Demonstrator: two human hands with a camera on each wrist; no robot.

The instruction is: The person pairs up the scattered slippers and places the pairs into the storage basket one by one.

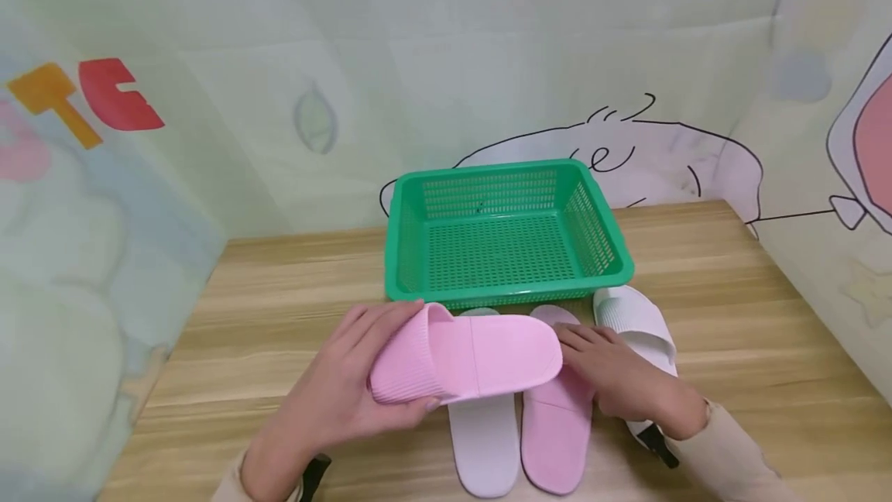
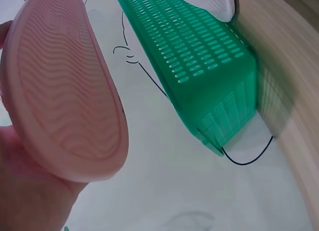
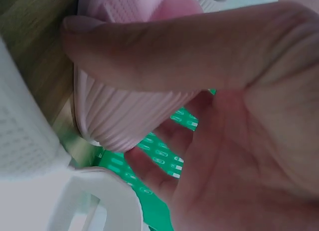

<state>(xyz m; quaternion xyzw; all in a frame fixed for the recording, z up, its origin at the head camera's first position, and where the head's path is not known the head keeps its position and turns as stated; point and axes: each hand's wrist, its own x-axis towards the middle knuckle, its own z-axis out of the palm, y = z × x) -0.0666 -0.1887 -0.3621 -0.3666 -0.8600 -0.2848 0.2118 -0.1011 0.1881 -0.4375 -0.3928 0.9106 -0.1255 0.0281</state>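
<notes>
My left hand (image 1: 348, 382) grips a pink slipper (image 1: 505, 355) around its ribbed strap, fingers on top and thumb below. The slipper is raised above the table, its heel pointing right; its wavy-patterned sole (image 2: 70, 86) faces the left wrist camera. Lower down, a second pink slipper (image 1: 557, 440) lies on the table, heel toward me. My right hand (image 1: 620, 374) holds it at the ribbed strap (image 3: 134, 111), with the thumb across one side and fingertips at the other. Left of it lies a white slipper (image 1: 488, 448), partly covered by the raised one.
Behind the slippers stands a green perforated basket (image 1: 509, 290) with nothing visible inside. Another white slipper (image 1: 637, 316) lies to the right, partly behind my right hand. The wooden table (image 1: 293, 277) meets a printed cloth backdrop (image 1: 244, 138) at its back and sides.
</notes>
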